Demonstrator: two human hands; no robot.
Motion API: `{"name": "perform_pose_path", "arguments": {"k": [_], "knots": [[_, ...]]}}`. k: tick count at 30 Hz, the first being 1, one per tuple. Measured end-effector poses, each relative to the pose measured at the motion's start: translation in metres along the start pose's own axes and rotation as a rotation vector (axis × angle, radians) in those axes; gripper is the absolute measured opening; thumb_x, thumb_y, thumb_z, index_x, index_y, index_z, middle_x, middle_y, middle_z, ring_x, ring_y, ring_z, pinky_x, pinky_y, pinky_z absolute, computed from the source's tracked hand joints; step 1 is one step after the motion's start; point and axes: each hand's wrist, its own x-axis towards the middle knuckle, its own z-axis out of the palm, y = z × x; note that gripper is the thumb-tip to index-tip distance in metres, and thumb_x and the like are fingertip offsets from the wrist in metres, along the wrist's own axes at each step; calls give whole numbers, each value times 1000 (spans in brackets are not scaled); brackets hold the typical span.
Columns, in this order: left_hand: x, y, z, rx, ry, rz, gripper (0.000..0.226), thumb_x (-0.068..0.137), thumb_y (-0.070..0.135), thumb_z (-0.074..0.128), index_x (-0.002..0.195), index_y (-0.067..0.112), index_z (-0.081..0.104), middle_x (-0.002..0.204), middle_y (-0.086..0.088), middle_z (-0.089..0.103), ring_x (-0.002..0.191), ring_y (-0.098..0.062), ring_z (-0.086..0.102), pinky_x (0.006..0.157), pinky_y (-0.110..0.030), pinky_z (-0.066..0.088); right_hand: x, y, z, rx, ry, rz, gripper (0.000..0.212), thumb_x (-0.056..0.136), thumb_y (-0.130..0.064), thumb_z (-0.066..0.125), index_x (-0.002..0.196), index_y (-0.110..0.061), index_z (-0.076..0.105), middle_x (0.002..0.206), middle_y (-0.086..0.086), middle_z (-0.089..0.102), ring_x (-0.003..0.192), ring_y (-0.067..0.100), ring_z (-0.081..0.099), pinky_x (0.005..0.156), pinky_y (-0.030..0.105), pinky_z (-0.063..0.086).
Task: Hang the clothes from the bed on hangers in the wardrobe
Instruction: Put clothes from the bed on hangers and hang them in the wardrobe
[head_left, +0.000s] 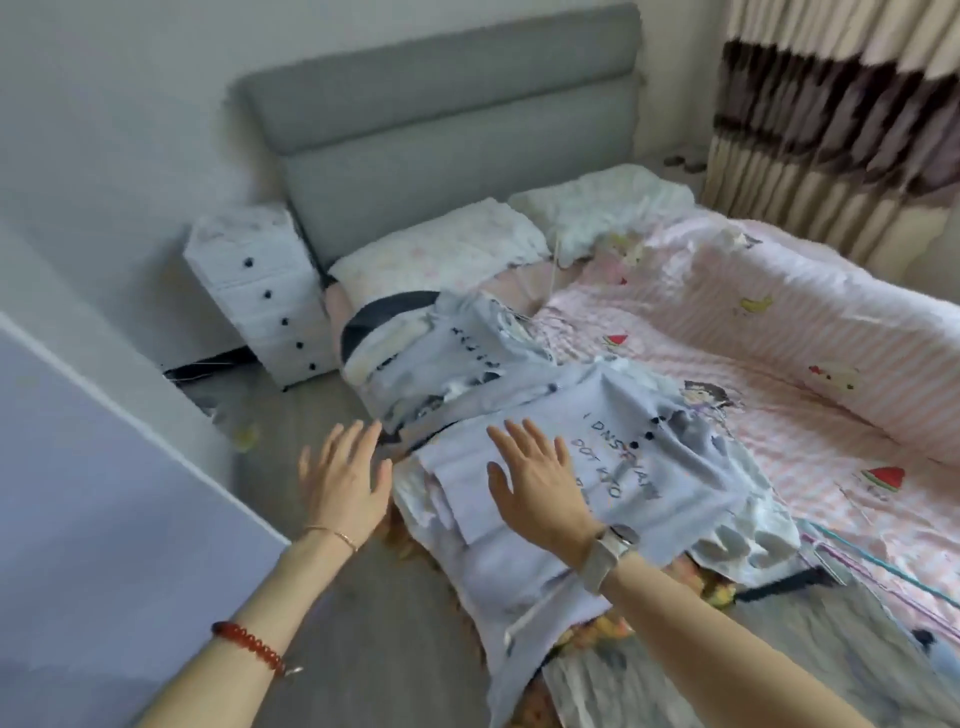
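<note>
Your left hand (345, 480) and right hand (537, 486) spread flat and hold nothing, over pale shirts (597, 467) on the bed (779, 364) beside white drawers (265, 296).

Grey headboard (447, 98), white drawers (260, 291)

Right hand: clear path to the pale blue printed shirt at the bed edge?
Probably yes. The right hand is open, fingers spread, directly over the pale blue printed shirt, which lies topmost on the clothes pile, nothing covering it. The left hand is off to the side, over the floor.
</note>
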Motion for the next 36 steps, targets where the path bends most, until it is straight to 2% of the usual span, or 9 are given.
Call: {"name": "perform_pose_path", "arguments": {"k": [3, 6, 13, 18, 21, 23, 26, 32, 36], "knots": [[-19, -108, -52, -13, 212, -156, 39, 90, 21, 52, 127, 9, 54, 133, -11, 52, 126, -28, 45, 103, -54, 30, 36, -109, 25, -10, -69, -235, 47, 97, -33, 29, 142, -19, 28, 149, 1, 28, 139, 19, 18, 113, 41, 15], [-57, -207, -93, 68, 320, -267, 40, 81, 26, 44, 107, 4, 66, 107, -14, 66, 99, -32, 64, 81, -60, 47, 55, -216, 59, -17, -150, -451, 56, 89, -38, 19, 142, -22, 27, 149, 0, 29, 140, 19, 17, 114, 41, 15], [-177, -349, -150, 231, 356, -657, 41, 73, 22, 53, 108, 5, 66, 109, -15, 65, 102, -36, 61, 85, -66, 38, 49, -400, 132, 19, -286, -828, 45, 98, -29, 30, 142, -21, 27, 150, -2, 25, 141, 16, 12, 115, 40, 10], [-266, -393, -170, 402, 371, -914, 39, 68, 23, 56, 103, 10, 69, 105, -12, 68, 101, -33, 63, 86, -62, 40, 26, -494, 178, 38, -388, -1057, 43, 97, -27, 32, 140, -21, 32, 149, -2, 29, 141, 17, 16, 114, 38, 14], [-314, -412, -178, 497, 425, -1053, 39, 73, 27, 48, 102, 11, 70, 105, -12, 68, 100, -32, 63, 92, -49, 32, 5, -543, 199, 68, -468, -1198, 47, 94, -33, 26, 137, -20, 39, 146, 0, 36, 138, 18, 24, 112, 34, 21], [-343, -417, -187, 545, 444, -1148, 45, 76, 30, 37, 101, 12, 70, 106, -10, 67, 97, -29, 64, 84, -42, 27, -10, -573, 211, 106, -536, -1285, 56, 86, -37, 21, 134, -19, 43, 141, 1, 43, 134, 19, 32, 109, 33, 26], [-379, -417, -206, 633, 534, -1261, 44, 77, 30, 36, 101, 11, 69, 106, -10, 66, 97, -26, 55, 77, -38, 27, -33, -614, 222, 173, -659, -1382, 46, 93, -31, 28, 132, -16, 47, 136, 3, 49, 128, 21, 41, 105, 31, 34], [-433, -423, -229, 776, 630, -1516, 51, 78, 32, 34, 113, 8, 62, 120, -16, 59, 115, -29, 40, 85, -47, 33, -82, -686, 230, 383, -872, -1444, 33, 96, -13, 38, 124, -5, 52, 126, 11, 57, 115, 25, 52, 100, 28, 37], [-463, -428, -228, 750, 514, -1675, 48, 74, 26, 52, 116, 6, 62, 123, -19, 58, 115, -37, 53, 83, -63, 40, -124, -730, 223, 566, -1012, -1332, 30, 96, -10, 39, 117, 8, 49, 119, 23, 56, 110, 34, 51, 95, 33, 37]]}}
